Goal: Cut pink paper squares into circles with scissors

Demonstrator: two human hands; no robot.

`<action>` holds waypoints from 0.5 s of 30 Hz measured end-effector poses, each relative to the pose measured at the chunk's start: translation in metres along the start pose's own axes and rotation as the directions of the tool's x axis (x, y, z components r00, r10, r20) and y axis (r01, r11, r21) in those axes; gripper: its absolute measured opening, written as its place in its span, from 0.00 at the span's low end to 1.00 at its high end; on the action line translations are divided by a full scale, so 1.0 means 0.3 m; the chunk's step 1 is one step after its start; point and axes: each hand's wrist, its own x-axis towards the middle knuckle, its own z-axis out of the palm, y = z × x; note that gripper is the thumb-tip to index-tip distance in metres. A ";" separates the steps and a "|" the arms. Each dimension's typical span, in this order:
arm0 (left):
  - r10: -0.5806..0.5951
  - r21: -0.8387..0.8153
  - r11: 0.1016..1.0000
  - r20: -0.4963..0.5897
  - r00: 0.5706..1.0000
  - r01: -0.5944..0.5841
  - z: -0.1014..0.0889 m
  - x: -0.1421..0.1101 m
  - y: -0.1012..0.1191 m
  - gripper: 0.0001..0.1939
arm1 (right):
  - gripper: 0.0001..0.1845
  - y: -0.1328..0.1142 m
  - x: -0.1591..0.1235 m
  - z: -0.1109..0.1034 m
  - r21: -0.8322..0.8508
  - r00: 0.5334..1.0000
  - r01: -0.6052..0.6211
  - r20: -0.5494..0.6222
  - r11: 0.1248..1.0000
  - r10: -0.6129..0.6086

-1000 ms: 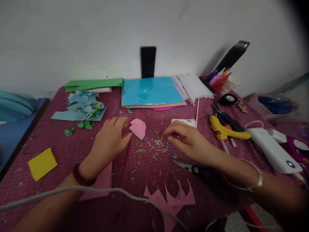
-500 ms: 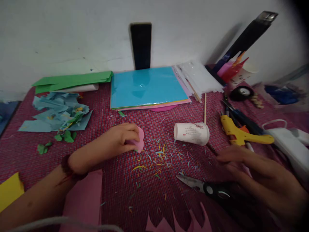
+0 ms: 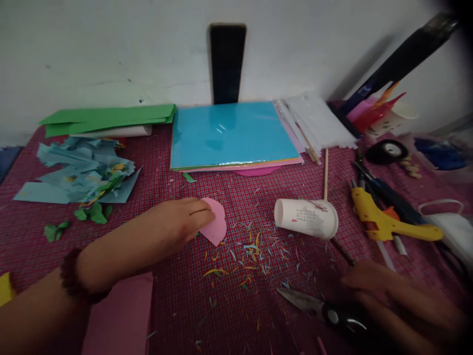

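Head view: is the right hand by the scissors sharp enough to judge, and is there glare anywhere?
Head view: the right hand is dim and motion-blurred in the vignetted lower right corner, its grip on the scissors unclear; the left hand on the pink paper piece is sharper; mild glare on the blue sheet.

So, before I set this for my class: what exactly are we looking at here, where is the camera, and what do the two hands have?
There is no machine here. A person wears one camera on the head, looking forward and down, so the arms entering from below are the person's own. The left hand has its fingers on a pink paper cutout on a red checked tablecloth. The right hand, dim at lower right, rests by black-handled scissors; whether it grips them is unclear. Around them lie small coloured paper slivers, a tipped paper cup, a yellow glue gun, a stack of coloured sheets with blue on top, green paper and blue scraps.
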 end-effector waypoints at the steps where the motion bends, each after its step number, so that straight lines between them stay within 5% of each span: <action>1: 0.014 0.022 1.000 0.004 1.000 -0.014 -0.001 0.002 0.001 0.16 | 0.17 0.000 0.002 0.002 0.014 1.000 0.003 0.016 1.000 -0.003; 11: 0.169 0.409 0.897 0.038 0.985 -0.170 0.040 0.028 0.068 0.08 | 0.09 -0.041 0.007 0.005 0.119 0.987 0.142 0.062 0.983 -0.150; 15: 0.042 0.524 0.848 0.078 0.996 -0.077 0.032 0.061 0.119 0.09 | 0.07 -0.051 -0.038 -0.014 0.184 0.988 0.143 0.022 0.972 -0.150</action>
